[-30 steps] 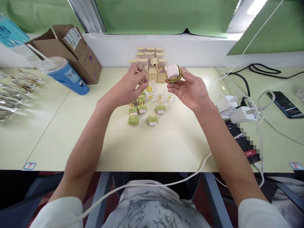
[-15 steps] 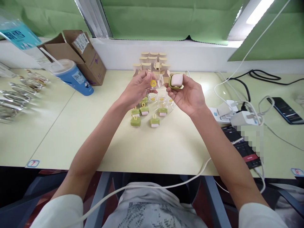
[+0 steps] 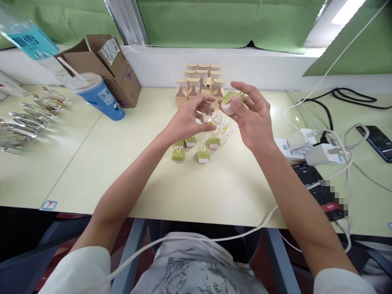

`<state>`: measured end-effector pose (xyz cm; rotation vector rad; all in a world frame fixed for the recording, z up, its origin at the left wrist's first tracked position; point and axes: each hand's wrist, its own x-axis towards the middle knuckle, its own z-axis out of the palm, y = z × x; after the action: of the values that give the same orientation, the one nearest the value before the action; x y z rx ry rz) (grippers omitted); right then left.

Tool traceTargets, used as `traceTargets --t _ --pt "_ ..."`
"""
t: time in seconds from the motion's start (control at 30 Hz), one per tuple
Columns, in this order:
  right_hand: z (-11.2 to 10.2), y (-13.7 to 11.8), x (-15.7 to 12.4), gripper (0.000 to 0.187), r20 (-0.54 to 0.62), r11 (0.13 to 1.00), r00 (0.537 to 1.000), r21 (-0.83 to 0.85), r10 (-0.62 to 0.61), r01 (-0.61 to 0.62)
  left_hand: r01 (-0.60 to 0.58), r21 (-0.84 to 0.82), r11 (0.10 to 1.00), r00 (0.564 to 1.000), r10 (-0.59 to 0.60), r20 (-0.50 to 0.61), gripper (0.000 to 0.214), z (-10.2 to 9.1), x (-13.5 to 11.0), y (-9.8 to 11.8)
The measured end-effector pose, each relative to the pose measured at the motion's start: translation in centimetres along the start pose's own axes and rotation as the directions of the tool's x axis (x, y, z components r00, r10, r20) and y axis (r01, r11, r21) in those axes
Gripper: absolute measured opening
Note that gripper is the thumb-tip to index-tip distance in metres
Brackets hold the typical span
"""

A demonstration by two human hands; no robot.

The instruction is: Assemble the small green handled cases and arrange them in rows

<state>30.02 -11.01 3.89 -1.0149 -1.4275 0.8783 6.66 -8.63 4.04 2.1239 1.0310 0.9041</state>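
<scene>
My left hand (image 3: 186, 120) pinches a clear plastic case (image 3: 211, 115) with a yellow dot, held above the table. My right hand (image 3: 249, 112) grips a small green and pink charger (image 3: 229, 102) between thumb and fingers, right beside the clear case. Below the hands, several green and pink chargers (image 3: 203, 155) with yellow loops lie on the pale table (image 3: 122, 163), together with more clear cases (image 3: 225, 130). Behind them stands a cluster of small tan boxes (image 3: 199, 81).
A blue cup with a straw (image 3: 99, 96) and an open cardboard box (image 3: 104, 65) stand at the back left. Shiny wrapped items (image 3: 24, 122) lie far left. White chargers and cables (image 3: 315, 147) and a phone (image 3: 379, 141) lie to the right.
My left hand picked a clear case out of the pile and brought it up to the charger. My right hand turned the charger over, green side now up, and both hands came together.
</scene>
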Motion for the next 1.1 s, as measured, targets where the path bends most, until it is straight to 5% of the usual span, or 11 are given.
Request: traceTargets --t 0.23,0.4,0.73,0.93,1.03,1.1 --pt "0.9 1.8 0.1 0.074 0.025 0.976 0.975 0.001 -0.219 0.219 -0.068 -0.04 0.997 0.99 0.062 -0.126 0.057 0.3 -0.3 1.0" --pt "1.2 1.5 -0.3 0.07 0.036 0.975 0.975 0.026 -0.221 0.22 -0.092 -0.065 0.994 0.988 0.083 -0.127 0.041 0.1 -0.4 1.5" --pt "2.3 2.8 -0.8 0.067 0.023 0.936 0.937 -0.055 -0.348 0.349 -0.079 -0.219 0.973 0.993 0.057 -0.107 0.045 -0.1 -0.3 2.0" --pt "1.7 2.6 -0.7 0.087 0.131 0.838 0.865 -0.212 -0.485 0.502 -0.011 -0.397 0.918 0.997 -0.022 -0.079 0.055 -0.9 -0.3 1.7" --pt "1.1 2.7 -0.5 0.083 0.228 0.753 0.813 -0.308 -0.535 0.582 0.015 -0.437 0.899 0.997 -0.048 -0.064 0.063 -0.9 -0.1 0.8" --pt "1.0 2.9 -0.4 0.078 0.229 0.731 0.821 -0.375 -0.523 0.57 0.031 -0.441 0.897 0.997 -0.056 -0.044 0.066 -0.7 -0.1 0.4"
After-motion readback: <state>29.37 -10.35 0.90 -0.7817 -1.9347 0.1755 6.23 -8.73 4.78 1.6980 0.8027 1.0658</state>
